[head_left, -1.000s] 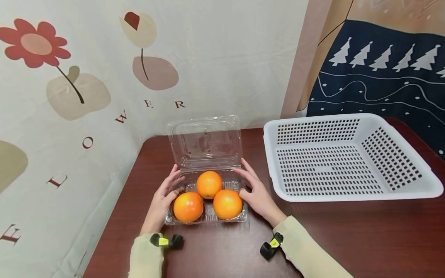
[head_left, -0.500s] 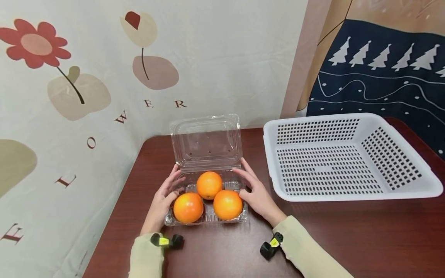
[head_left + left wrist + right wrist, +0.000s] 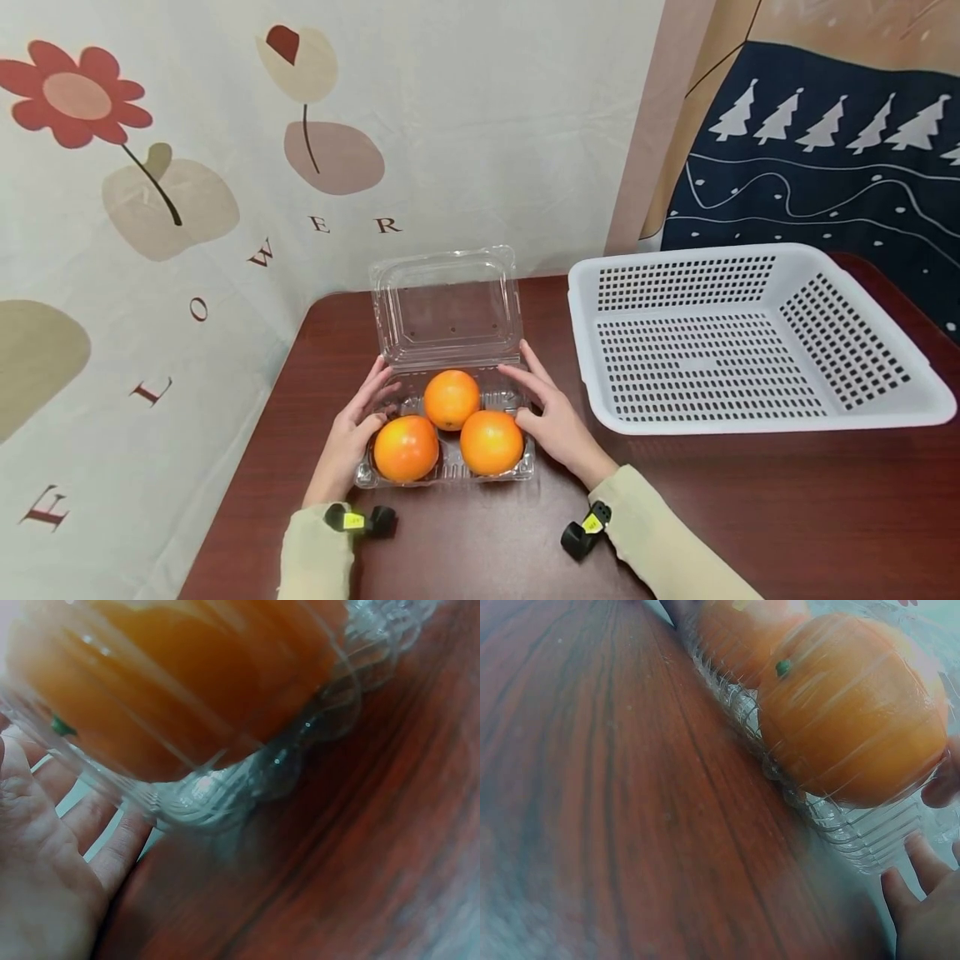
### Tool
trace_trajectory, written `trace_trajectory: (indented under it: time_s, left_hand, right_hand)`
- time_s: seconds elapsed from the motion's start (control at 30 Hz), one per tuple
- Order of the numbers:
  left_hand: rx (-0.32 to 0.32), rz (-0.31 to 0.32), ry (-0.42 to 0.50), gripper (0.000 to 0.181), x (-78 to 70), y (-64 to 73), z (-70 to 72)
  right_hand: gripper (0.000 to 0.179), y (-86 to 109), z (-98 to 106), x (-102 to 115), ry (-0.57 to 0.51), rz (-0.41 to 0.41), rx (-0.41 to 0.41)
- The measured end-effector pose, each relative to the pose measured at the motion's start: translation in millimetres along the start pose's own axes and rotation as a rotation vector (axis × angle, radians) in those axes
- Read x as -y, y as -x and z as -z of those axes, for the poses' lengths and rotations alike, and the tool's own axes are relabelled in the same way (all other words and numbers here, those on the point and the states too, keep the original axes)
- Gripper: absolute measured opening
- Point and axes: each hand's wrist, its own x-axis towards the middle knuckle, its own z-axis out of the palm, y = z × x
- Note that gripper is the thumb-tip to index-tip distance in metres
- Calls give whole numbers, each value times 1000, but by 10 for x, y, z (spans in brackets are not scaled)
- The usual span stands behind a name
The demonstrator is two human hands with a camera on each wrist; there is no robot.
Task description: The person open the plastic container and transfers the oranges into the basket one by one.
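A clear plastic clamshell container [image 3: 452, 468] lies on the table, its lid [image 3: 450, 312] tilted up and back. Inside it are oranges: one at the back [image 3: 452, 398], one front left [image 3: 406, 448] and one front right [image 3: 491, 442]. My left hand [image 3: 356, 429] holds the container's left side, thumb at the rim and fingers along the outer wall. On the right side, my right hand [image 3: 553, 421] does the same, its thumb close to an orange [image 3: 855, 712]. In the left wrist view, fingers [image 3: 120, 851] touch the clear wall beside an orange [image 3: 180, 682].
A white perforated plastic basket [image 3: 607, 367] stands to the right. Below everything is a dark red-brown wooden table [image 3: 480, 542]. A printed cloth [image 3: 480, 125] hangs behind the table's back edge. Each wrist wears a small black camera, such as the right one [image 3: 579, 540].
The lid has shifted very slightly to the right at its left edge. Both hands, the oranges and the basket stay in place.
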Motion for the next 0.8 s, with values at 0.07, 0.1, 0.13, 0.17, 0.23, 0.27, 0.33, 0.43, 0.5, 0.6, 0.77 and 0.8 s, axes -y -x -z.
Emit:
trace_trajectory:
  time_s: [0.07,0.1,0.13,0.17,0.23,0.27,0.33,0.43,0.5,0.6,0.77,0.8]
  left_hand:
    - [0,6,-1,64,10,-1,2]
    - [1,6,-4,64,15,-1,4]
    - [2,7,-6,64,17,-2,4]
    - [4,6,-6,65,18,-1,4]
    - [9,-6,-13,65,18,0,5]
    - [9,-13,-15,64,12,1,4]
    - [9,-24,-14,63,-16,8,-3]
    - [-1,-28,-11,60,-81,24,-22]
    - [-12,-22,0,61,-101,32,-31]
    - [-23,-21,16,62,-51,26,-18]
    - [-29,-29,45,64,28,15,2]
    - [-30,-29,48,64,28,14,1]
  right_hand:
    - [63,10,2,73,-11,7,1]
    - [62,15,3,113,-10,13,1]
    - [61,20,3,153,-13,17,1]
    - [60,26,4,186,-10,21,0]
    - [59,31,3,214,-5,18,1]
    - [60,29,1,188,4,18,1]
    - [61,19,1,125,14,13,2]
    - [63,7,-5,9,14,9,2]
    - [63,4,-5,3,7,4,2]
    - [62,7,-6,30,5,11,2]
    - [61,25,6,181,5,-4,1]
    - [61,29,8,225,-4,-10,2]
